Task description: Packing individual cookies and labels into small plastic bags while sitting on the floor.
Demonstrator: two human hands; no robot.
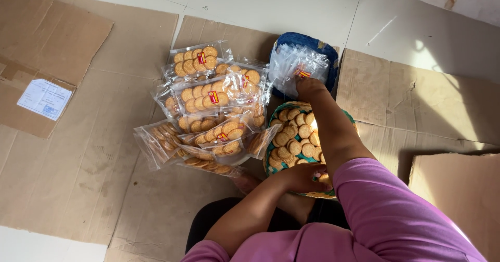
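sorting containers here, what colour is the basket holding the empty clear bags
Blue: the basket of clear bags shows best in the head view.

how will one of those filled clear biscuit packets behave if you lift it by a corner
The filled packet probably sags, since the film looks thin and crinkly. The glossy plastic may be slippery. The round biscuits inside look loose and brittle, so they could shift or crack.

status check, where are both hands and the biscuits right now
Right hand reaching into the pile of empty bags. Left hand on loose biscuits in the basket. Packed bags stacked alongside, nothing blocking.
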